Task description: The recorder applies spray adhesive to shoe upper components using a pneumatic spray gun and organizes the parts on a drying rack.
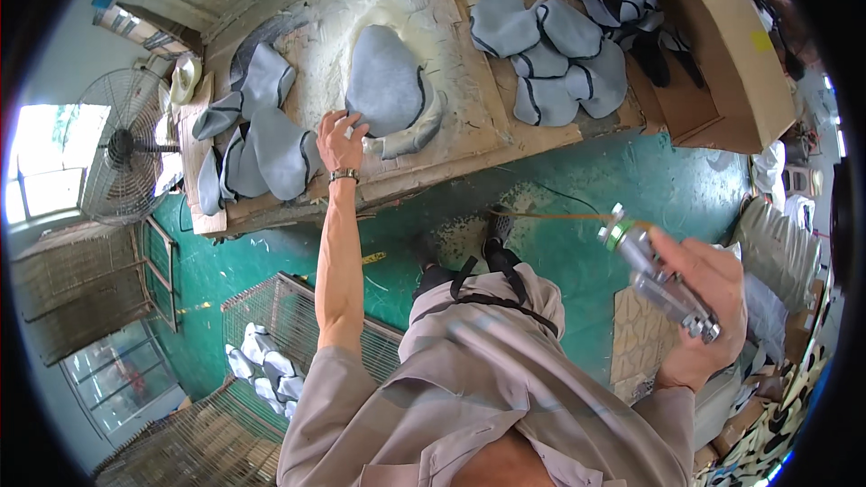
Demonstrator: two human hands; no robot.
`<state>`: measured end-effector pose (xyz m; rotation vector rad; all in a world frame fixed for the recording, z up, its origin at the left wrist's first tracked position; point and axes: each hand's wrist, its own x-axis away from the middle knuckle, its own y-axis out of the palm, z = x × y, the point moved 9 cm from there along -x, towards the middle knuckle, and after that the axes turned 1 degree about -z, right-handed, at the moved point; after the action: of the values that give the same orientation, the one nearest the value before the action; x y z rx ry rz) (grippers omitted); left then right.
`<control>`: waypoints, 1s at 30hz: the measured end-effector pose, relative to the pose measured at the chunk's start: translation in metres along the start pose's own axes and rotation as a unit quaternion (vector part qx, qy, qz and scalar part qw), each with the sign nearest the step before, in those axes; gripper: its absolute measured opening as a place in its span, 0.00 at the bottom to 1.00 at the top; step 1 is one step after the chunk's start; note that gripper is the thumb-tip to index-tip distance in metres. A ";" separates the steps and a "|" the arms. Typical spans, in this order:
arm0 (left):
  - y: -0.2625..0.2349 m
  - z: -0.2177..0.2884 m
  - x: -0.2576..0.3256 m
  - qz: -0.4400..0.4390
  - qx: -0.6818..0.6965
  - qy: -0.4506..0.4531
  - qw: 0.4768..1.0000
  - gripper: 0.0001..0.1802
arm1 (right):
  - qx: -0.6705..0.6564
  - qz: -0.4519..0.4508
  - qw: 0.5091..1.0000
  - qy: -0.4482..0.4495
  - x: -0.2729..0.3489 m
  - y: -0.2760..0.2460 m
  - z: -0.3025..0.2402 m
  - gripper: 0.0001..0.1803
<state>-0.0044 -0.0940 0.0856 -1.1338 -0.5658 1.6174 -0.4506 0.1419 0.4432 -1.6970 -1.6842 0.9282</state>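
My right hand (713, 289) is wrapped around a metal spray gun (634, 257) with a green ring, lifted to the right over the floor. A thin brown hose or cord runs near the gun's front end. At the table's front edge, my left hand (341, 137) has its bent fingers at the lower left edge of a grey fabric piece (383, 72) with dark edging. That piece lies flat on the cardboard-covered table (469, 140), within a whitish crusted patch. Another grey strip (412, 138) curves below it. The fingertips of my left hand are partly hidden.
More grey pieces lie in piles on the table's left (280, 153) and right (550, 54). A cardboard box (735, 45) with dark pieces stands at the far right. On the left are a large fan (122, 144) and a wire rack (271, 307) with pale pieces. Sacks (780, 248) stand right.
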 end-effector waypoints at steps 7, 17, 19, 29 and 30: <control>-0.009 0.014 -0.021 -0.008 -0.031 0.053 0.998 0.10 | -0.193 -0.081 0.977 0.032 0.012 0.003 0.056 0.44; -0.103 0.132 -0.091 0.076 -0.052 0.127 0.988 0.09 | -0.233 -0.047 0.971 0.030 0.052 0.083 0.092 0.37; -0.118 0.149 -0.106 0.064 -0.055 0.136 0.987 0.09 | -0.230 -0.055 0.970 0.050 0.054 0.090 0.101 0.35; -0.218 0.195 -0.105 0.010 -0.028 0.114 0.993 0.09 | -0.242 -0.069 0.964 0.079 0.034 0.134 0.126 0.32; -0.228 0.195 -0.095 -0.003 -0.031 0.089 0.996 0.10 | -0.245 -0.068 0.963 0.093 0.027 0.147 0.134 0.32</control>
<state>-0.0662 -0.0673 0.3934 -1.3063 -0.5051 1.4830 -0.4704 0.1524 0.2439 -1.8733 -1.9775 0.2830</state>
